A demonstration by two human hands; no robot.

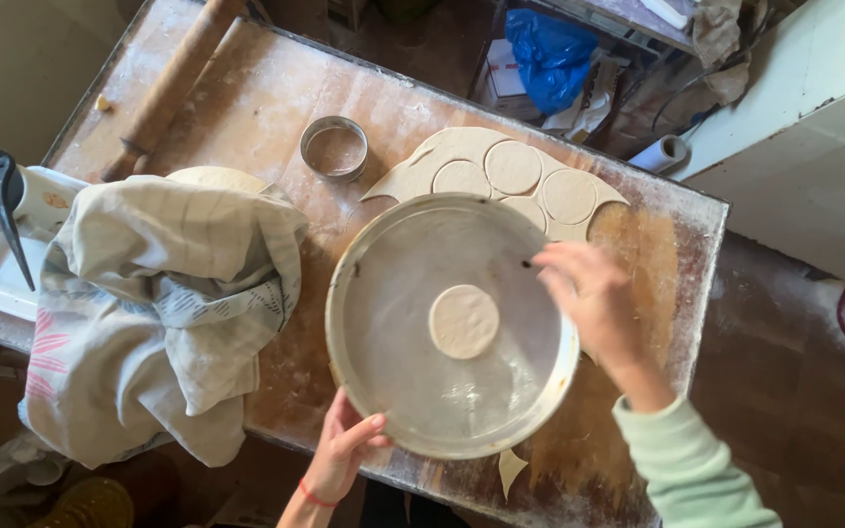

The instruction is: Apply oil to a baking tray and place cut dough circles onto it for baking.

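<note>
While the left hand (342, 452) gripped the near rim of the round metal tray (383, 293), the right hand (594, 298) hovered open at its far edge, blurred. One dough disc (464, 321) lay in the tray. The tray hid part of the rolled dough (501, 166); a cloth (163, 303) covered more beside it.

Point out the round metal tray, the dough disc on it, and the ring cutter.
round metal tray (383, 293), head view, bare floor left of centre
dough disc (464, 321), head view, its middle
ring cutter (333, 125), head view, far rim
</note>
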